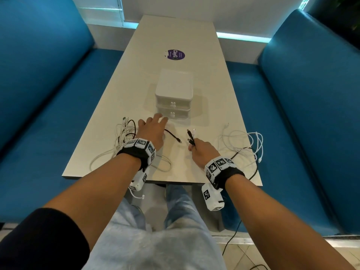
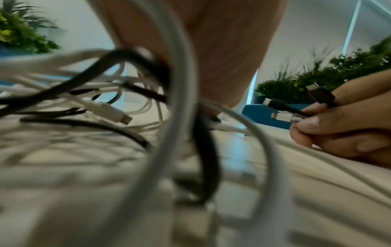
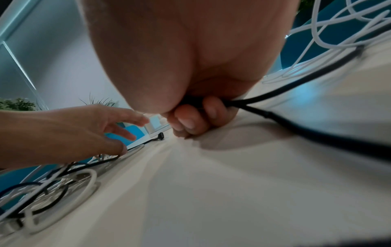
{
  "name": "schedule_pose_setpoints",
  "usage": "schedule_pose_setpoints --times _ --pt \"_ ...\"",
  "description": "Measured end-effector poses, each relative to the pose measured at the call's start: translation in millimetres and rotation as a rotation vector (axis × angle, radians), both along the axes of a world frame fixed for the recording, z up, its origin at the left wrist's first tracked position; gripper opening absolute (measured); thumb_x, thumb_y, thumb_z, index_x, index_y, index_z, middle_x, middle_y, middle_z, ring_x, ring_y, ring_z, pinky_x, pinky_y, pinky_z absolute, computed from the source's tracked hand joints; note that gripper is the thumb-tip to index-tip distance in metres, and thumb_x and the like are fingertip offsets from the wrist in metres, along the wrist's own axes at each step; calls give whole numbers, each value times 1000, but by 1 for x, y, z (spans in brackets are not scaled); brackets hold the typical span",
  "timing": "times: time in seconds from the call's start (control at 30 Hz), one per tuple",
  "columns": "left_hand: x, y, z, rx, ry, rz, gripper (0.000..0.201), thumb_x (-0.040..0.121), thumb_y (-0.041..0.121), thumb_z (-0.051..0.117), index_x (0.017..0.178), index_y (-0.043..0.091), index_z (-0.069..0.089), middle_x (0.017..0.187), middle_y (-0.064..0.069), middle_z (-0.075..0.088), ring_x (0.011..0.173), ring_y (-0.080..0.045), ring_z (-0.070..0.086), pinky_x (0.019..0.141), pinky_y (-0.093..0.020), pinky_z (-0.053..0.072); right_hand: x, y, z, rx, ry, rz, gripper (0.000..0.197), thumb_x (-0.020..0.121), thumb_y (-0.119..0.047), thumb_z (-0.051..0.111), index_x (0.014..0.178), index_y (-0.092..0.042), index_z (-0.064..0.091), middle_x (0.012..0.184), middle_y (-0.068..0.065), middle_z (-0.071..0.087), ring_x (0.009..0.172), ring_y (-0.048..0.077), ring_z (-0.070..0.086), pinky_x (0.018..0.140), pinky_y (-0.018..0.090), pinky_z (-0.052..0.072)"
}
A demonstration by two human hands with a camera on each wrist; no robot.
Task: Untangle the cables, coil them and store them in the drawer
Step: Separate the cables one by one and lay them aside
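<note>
Cables point(image 1: 124, 137) are still one mixed black/white tangle at the table's point(image 1: 175, 32) near-left, more loops point(image 1: 243, 145) near-right; both drawers point(image 1: 172, 114) sit closed mid-table. Likely risk: pulling the bunched connector ends point(image 1: 191, 136) tightens knots or drags loops off the edge. Right hand point(image 1: 202, 152) is fisted around those ends. Left hand point(image 1: 151, 133) is spread flat, fingers reaching toward the lower drawer, gripping nothing.

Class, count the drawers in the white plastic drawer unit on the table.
2. The upper drawer sits directly under the unit's lid; the lower drawer is beneath it, just beyond the open left hand. Both look closed.
</note>
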State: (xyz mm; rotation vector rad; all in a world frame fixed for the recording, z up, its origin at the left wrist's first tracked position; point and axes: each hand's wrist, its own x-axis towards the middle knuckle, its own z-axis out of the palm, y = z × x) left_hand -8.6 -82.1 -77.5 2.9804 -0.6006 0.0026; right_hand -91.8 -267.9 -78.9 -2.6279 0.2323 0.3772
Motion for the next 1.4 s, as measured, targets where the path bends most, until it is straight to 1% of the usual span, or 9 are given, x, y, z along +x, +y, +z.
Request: schedule_pose_setpoints --times 0.07,0.33,0.53,0.7,0.87,1.03,1.2,1.3,1.4 --pt "-3 -6 1 104 25 -100 73 79 -1 52 145 26 36 147 -3 40 125 -29 46 100 -48 30 0 0 -1 -2 1 -13 33 102 -33 32 116 -13 55 104 11 64 89 30 62 84 44 53" --pt "-1 -15 8 274 -76 -172 30 85 4 52 107 22 60 101 -1 55 97 -25 52 92 -42 30 -4 -3 -1 -6 -26 -29 33 103 -33 32 114 -12 54 99 11 64 87 30 61 80 41 52" --pt "7 -12 13 201 -44 -176 25 86 2 52 108 13 55 107 -8 54 103 -30 49 88 -39 35 -5 -4 -3 -24 -37 -18 32 103 -33 32 115 -12 54 99 11 64 86 30 61 77 39 51" --pt "-3 -13 16 279 -89 -165 23 86 22 49 106 14 56 105 -7 50 102 -29 41 92 -43 31 -5 -3 -4 -33 -43 -23 31 102 -30 32 116 -11 54 100 12 65 85 30 60 74 37 49" --pt "-5 -13 22 185 -14 -109 43 90 42 36 112 12 59 112 -10 45 104 -30 37 93 -43 32 -7 -1 -3 -36 -41 -27 31 102 -30 33 116 -11 53 101 13 64 87 32 61 75 39 50" --pt "-3 -13 30 73 -30 -92 37 104 31 29 112 12 60 111 -10 53 102 -31 48 91 -42 35 -8 -2 0 24 -36 -92 32 101 -30 33 117 -13 54 105 12 64 93 32 62 84 41 51" --pt "-20 -19 34 -129 -2 -69 28 106 34 27 110 13 46 85 -12 61 66 -32 52 61 -38 42 -9 -5 4 225 -92 -205 27 101 -27 33 110 -17 57 107 9 64 90 27 63 81 36 52" --pt "-38 -33 34 -133 -3 -97 22 106 31 29 112 13 39 77 -9 58 60 -31 51 55 -37 39 -14 -4 13 298 -153 -161 29 105 -25 33 109 -13 59 94 -1 61 71 7 57 61 20 40" --pt "-52 -49 31 -89 32 -122 17 104 24 36 115 11 36 81 -10 63 58 -30 50 53 -36 37 -14 -1 20 353 -216 -159 34 106 -30 32 110 -12 60 89 -1 60 73 12 56 65 26 38"
